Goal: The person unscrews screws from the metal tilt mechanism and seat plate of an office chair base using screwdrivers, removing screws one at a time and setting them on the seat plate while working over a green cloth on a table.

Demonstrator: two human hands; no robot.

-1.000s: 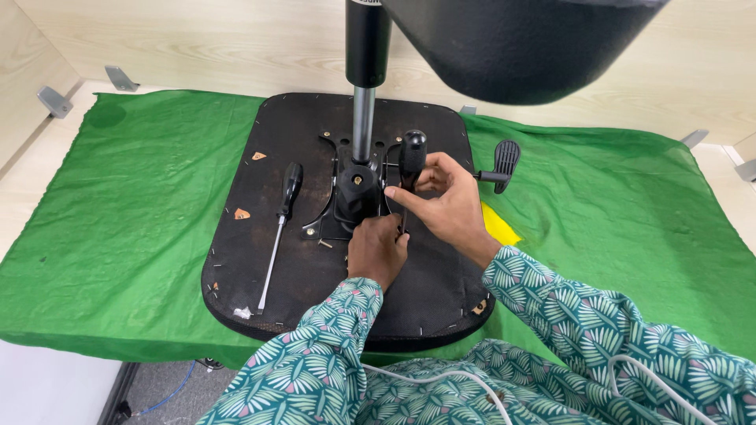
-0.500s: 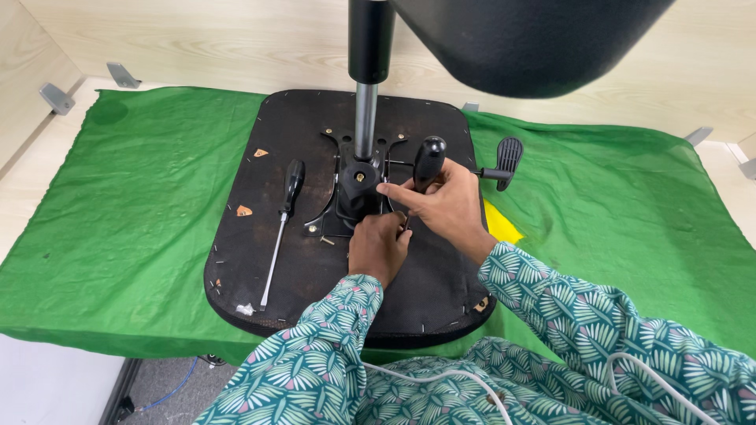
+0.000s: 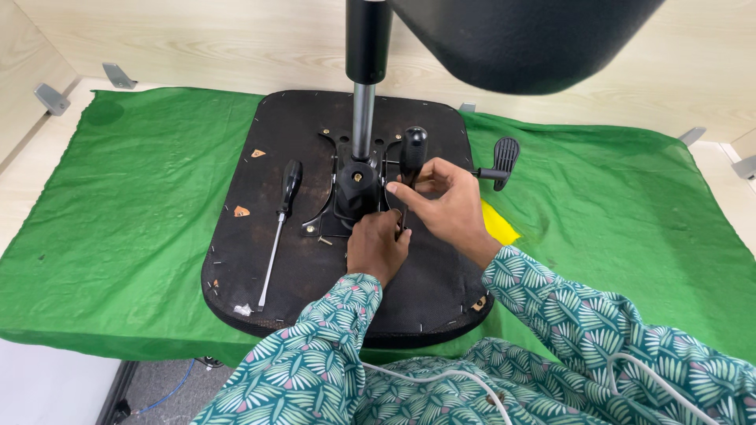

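— Screwdriver [image 3: 280, 224] first, loose on the upturned black seat base [image 3: 441, 275] at about nine o'clock from the metal mechanism plate [image 3: 346, 205], black handle up, thin shaft pointing down to seven o'clock. No hand is on it.

— And the hands?

— The left hand [image 3: 378, 248] sits at six o'clock of the plate, fingers curled down against its lower edge; whether it pinches a screw there I cannot tell. The right hand [image 3: 445, 206] is at three o'clock, closed around the second screwdriver [image 3: 412, 153], thumb and fingers wrapped low on its black handle.

— What has changed in the last second?

— That handle has risen and tipped: earlier it lay lower beside the gas column [image 3: 363, 118], now it stands nearly upright, its tip hidden behind the fingers down by the plate. I judge the tool is being seated on a fastener at the plate's right edge, so the work on the plate goes on rather than ending.

— Further right?

— The black lever paddle [image 3: 505, 156] sticks out at two o'clock, clear of the hand. A yellow patch [image 3: 498, 227] shows just past the wrist.

— The surface?

— A green cloth [image 3: 134, 212] over a pale wooden table [image 3: 197, 47], with metal brackets [image 3: 118, 75] at the far edges. The chair's dark base [image 3: 520, 39] looms at twelve o'clock.
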